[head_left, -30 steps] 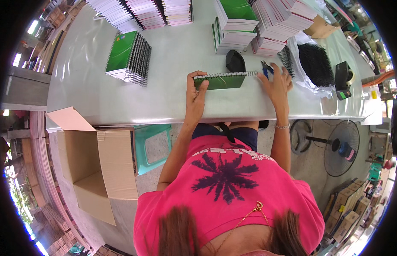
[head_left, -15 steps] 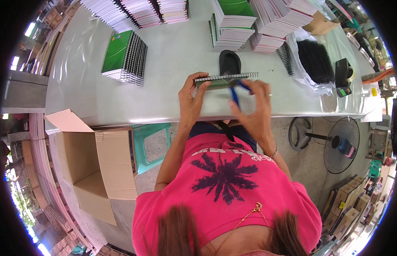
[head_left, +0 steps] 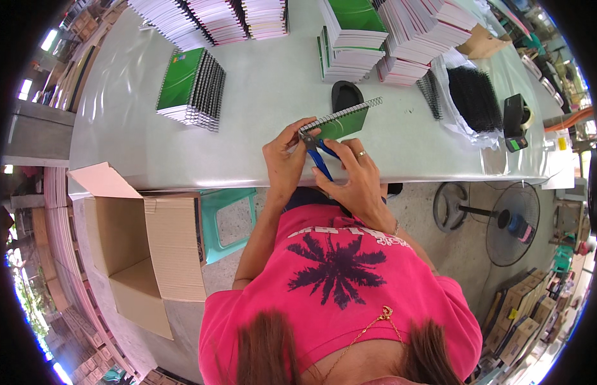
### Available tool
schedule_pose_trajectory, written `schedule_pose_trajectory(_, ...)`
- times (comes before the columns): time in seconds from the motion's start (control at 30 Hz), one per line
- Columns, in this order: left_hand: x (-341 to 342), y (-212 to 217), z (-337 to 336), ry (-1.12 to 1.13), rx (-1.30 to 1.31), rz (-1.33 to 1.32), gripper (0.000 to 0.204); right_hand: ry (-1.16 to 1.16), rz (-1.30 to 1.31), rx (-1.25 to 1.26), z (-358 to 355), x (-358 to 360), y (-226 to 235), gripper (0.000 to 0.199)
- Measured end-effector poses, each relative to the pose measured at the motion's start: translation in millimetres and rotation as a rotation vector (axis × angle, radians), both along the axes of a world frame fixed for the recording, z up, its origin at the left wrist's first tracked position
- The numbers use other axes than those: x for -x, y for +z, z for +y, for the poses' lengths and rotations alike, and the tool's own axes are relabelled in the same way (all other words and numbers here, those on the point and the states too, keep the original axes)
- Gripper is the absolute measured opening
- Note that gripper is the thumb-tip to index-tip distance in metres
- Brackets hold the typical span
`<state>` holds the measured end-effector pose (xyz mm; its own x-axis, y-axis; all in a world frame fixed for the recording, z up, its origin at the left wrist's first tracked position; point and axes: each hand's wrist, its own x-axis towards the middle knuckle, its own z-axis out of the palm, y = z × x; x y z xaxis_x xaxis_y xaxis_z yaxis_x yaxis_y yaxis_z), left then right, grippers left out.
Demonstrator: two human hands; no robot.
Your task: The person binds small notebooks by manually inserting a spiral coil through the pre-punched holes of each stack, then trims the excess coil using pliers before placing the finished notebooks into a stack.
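A green-covered notebook (head_left: 347, 125) with a black spiral coil along its upper edge is tilted over the table's near side. My left hand (head_left: 285, 157) grips it by its left end, fingers closed. Blue-handled pliers (head_left: 317, 156) are in my right hand (head_left: 355, 183), with the handles spread between thumb and fingers. The jaws are at the coil's left end, beside my left fingertips. From the notebook's far right corner, a length of coil (head_left: 375, 102) sticks out past the cover. Just behind the notebook lies a black oval object (head_left: 347, 95), partly hidden.
Bound green notebooks (head_left: 192, 86) are stacked on the left. Taller piles of notebooks (head_left: 356, 38) stand farther back. At right, loose black coils (head_left: 475, 96) lie on plastic beside a tape dispenser (head_left: 515, 122). Below the table are an open carton (head_left: 176, 247), a teal stool (head_left: 208, 221) and a fan (head_left: 513, 221).
The pliers have moved left from the middle of the notebook to the coil's left end. The notebook has turned, its right end now pointing farther back, showing more green cover.
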<state>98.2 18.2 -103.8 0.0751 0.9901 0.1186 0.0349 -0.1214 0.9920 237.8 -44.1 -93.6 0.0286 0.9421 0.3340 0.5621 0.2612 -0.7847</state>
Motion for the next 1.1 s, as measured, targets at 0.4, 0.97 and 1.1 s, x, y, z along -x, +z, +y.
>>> schedule_pose_trajectory(0.4, 14.1, 33.7, -7.3, 0.164, 0.05, 0.026, 0.031, 0.485, 0.306, 0.509, 8.7, -56.5, 41.8, 0.043)
schedule_pose_trajectory(0.97, 180.5, 35.0, 121.3, 0.927, -0.341, 0.105, 0.032, -0.484, -0.476, 0.005, 36.2, -115.7, -41.1, 0.046)
schedule_pose_trajectory(1.1, 179.1, 24.1, 122.5, 0.901, -0.239, 0.007, 0.034, -0.513, -0.465, -0.123, 38.8, -103.2, -21.6, 0.04)
